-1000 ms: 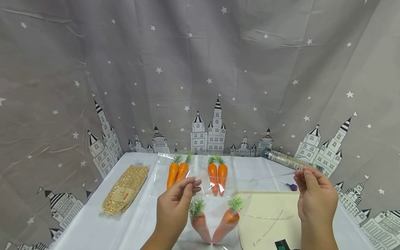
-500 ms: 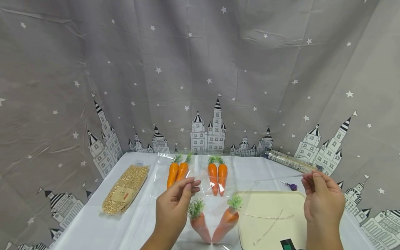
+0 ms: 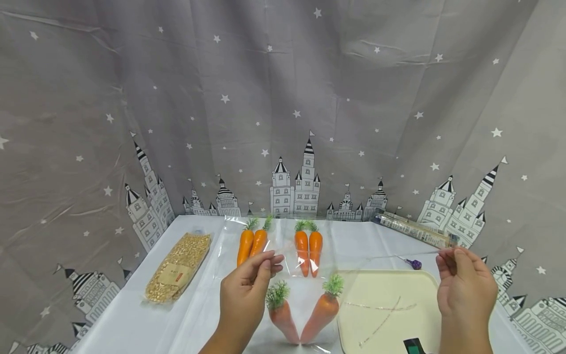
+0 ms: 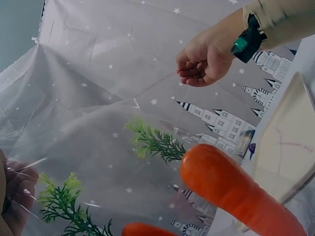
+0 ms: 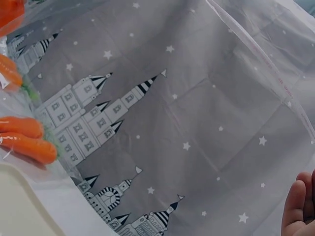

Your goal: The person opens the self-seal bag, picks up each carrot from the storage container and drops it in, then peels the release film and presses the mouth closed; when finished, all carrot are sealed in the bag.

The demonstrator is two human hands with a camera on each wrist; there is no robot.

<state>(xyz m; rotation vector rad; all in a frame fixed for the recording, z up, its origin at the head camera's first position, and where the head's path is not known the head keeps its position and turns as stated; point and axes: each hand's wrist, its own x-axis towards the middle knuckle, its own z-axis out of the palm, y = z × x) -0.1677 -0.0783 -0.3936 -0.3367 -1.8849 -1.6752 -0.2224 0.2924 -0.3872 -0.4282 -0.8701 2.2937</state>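
Observation:
A clear plastic bag hangs upright in front of me with two orange carrots with green tops inside. My left hand pinches the bag's upper edge. From the bag's top, a thin clear strip with faint reddish print runs to my right hand, which pinches its end between thumb and fingers. The strip is taut and slants across in the left wrist view, where the right hand is seen from the other side. Only part of the right hand's fingers shows in the right wrist view.
Beyond the held bag, two clear bags with paired carrots lie flat. A cream tray bears two similar thin strips. Behind it lie a lollipop and a long clear package. A grain bag is at left.
My right hand has moved to the right and slightly down, drawing the strip farther out from the bag. The left hand has stayed in place.

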